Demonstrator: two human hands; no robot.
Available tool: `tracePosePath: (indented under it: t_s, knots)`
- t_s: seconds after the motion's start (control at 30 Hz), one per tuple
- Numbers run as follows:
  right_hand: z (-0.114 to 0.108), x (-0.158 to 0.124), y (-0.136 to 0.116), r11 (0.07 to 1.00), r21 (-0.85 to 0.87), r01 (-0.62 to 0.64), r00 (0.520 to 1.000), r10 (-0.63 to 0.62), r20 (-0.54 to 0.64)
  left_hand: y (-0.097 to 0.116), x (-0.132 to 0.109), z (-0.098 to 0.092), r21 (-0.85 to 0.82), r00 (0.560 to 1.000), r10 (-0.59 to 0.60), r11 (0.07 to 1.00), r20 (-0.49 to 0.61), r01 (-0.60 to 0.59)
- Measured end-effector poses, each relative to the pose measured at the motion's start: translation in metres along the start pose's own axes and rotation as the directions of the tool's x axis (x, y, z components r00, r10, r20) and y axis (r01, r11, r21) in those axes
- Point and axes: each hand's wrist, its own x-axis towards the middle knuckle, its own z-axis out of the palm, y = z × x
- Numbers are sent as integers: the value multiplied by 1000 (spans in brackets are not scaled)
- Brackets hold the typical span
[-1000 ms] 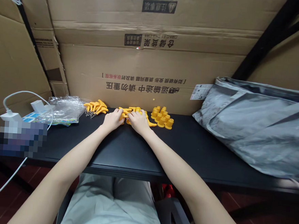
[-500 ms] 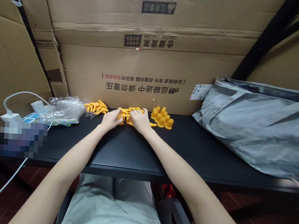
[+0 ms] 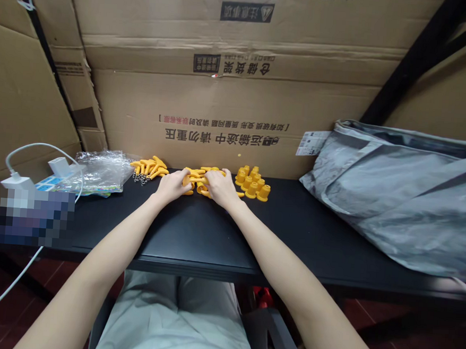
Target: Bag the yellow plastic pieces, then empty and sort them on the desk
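Both hands are at a loose pile of yellow-orange curved plastic pieces [image 3: 196,172] on the black table. My left hand [image 3: 171,186] is closed, its thumb and fingers bent around a yellow plastic piece [image 3: 196,180] in the gap between the hands. From the other side my right hand [image 3: 221,188] grips at the same piece, its fingers curled over and partly hiding it. To the left lies a bunch of yellow branched pieces [image 3: 150,167] with small metal chains [image 3: 141,179]. Right of my right hand stand several yellow cup-shaped pieces [image 3: 252,184] in a cluster.
A large grey bag [image 3: 394,202] fills the right of the table [image 3: 197,236]. At the left are clear plastic bags [image 3: 103,168], a white charger [image 3: 19,183] with a cable, and a power strip [image 3: 49,183]. Cardboard [image 3: 230,100] stands behind.
My right hand has shifted slightly to the right, showing more of the yellow piece between the hands. My left hand has barely moved.
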Motion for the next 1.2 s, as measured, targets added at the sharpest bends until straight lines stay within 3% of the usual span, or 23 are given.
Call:
tracePosePath:
  t_s: [0.2, 0.33, 0.5, 0.77, 1.03, 1.2]
  knots:
    - [0, -4, 2, 993, 108, 39, 998, -43, 35, -2, -1, -1, 16, 1000, 7, 1000, -5, -7]
    - [-1, -4, 2, 996, 84, 35, 997, -40, 63, -4, 0, 1, 19, 1000, 18, 1000, -1, -18]
    - [-5, -1, 2, 999, 43, 11, 1000, -12, 4, -1, 0, 1, 6, 1000, 22, 1000, -17, -22]
    - [-3, -6, 5, 987, 152, 60, 998, -64, 27, -5, -1, -1, -6, 999, 18, 1000, -34, -18]
    - [-7, -2, 4, 999, 44, 15, 1000, -15, -16, -2, -1, -1, -31, 999, 13, 999, -45, -14]
    - [-8, -6, 5, 988, 146, 42, 999, -43, 1, -4, -1, -1, -41, 999, 14, 999, -45, -16]
